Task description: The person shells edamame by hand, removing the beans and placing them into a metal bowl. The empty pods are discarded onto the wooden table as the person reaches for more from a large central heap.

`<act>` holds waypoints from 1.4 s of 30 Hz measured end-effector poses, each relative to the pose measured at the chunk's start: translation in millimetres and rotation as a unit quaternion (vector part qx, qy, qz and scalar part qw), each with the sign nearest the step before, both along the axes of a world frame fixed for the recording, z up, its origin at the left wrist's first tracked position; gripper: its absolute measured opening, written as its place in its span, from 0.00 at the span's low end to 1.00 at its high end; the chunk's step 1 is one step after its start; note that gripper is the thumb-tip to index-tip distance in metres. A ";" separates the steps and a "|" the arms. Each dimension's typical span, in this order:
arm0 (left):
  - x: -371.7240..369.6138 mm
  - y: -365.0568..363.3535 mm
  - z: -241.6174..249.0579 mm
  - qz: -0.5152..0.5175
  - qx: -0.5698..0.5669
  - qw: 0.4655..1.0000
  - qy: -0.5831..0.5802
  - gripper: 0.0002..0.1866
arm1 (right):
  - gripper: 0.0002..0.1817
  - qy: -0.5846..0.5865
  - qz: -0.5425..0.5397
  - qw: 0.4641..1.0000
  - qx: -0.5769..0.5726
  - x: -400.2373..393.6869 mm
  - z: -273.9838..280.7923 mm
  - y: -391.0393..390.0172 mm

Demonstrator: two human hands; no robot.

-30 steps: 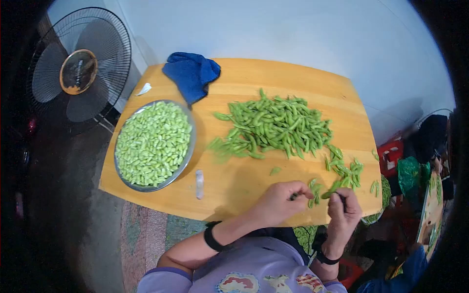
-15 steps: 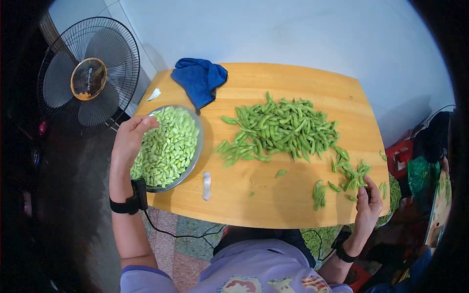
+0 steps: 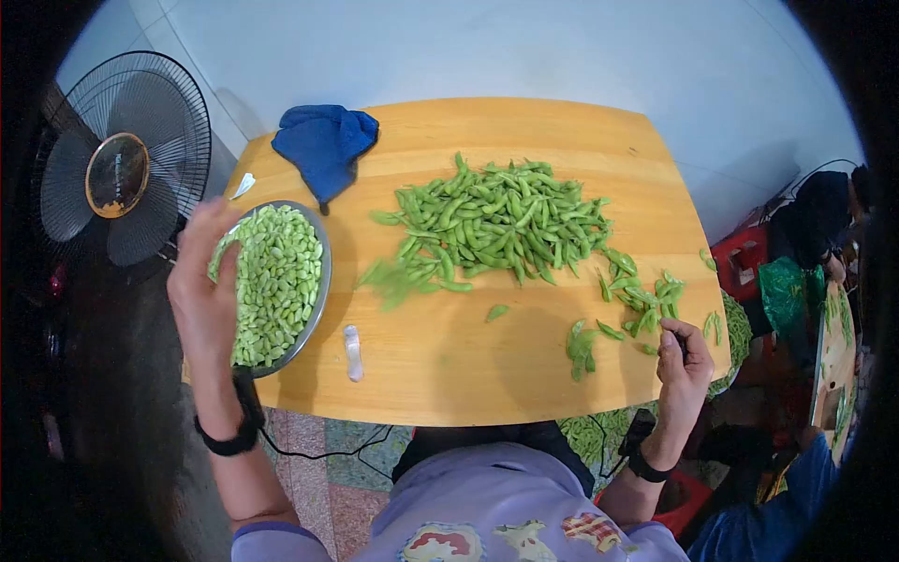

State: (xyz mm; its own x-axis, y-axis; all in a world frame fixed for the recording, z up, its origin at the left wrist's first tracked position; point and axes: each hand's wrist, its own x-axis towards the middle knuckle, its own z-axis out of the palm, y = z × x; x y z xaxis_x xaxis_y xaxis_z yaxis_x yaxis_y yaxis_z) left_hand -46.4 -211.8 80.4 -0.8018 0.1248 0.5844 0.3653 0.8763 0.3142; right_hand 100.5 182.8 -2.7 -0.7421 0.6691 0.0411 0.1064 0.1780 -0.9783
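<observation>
My left hand (image 3: 208, 281) is over the left side of a metal bowl (image 3: 325, 281) of shelled green beans (image 3: 276, 286). Its thumb and fingers are apart, somewhat blurred, and nothing shows between them. On the right of the wooden table, my right hand (image 3: 686, 356) has thumb and forefinger pinched together beside a small cluster of bean pods (image 3: 644, 298); whatever the fingertips hold is hidden. A large heap of green bean pods (image 3: 506, 220) lies mid-table, with a smeared green patch at its left edge. A few loose pods (image 3: 582, 348) lie near my right hand.
A blue cloth (image 3: 323, 145) lies at the table's back left, with a white scrap (image 3: 243, 185) nearby. A small pale strip (image 3: 353, 353) is right of the bowl. The fan (image 3: 122, 173) stands left of the wooden table (image 3: 449, 393). Another person's sleeve (image 3: 810, 478) shows lower right.
My left hand has drawn back leftward and its fingers have spread from a pinch. The whole view has shifted, moving the table left in the picture. My right hand stays pinched beside the pods.
</observation>
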 end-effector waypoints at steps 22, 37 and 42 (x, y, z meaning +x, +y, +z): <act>27.6 170.3 -72.0 -0.427 0.014 0.881 -0.206 0.06 | 0.22 0.069 0.287 0.914 0.277 -19.0 11.3 -60.4; 39.8 213.6 -72.1 -0.412 0.350 0.671 -0.506 0.05 | 0.10 -0.008 0.351 0.901 -0.255 1.0 13.9 -21.1; 37.6 223.9 -70.1 -0.443 0.313 0.694 -0.473 0.04 | 0.10 0.021 0.370 0.892 -0.260 4.9 10.7 -13.0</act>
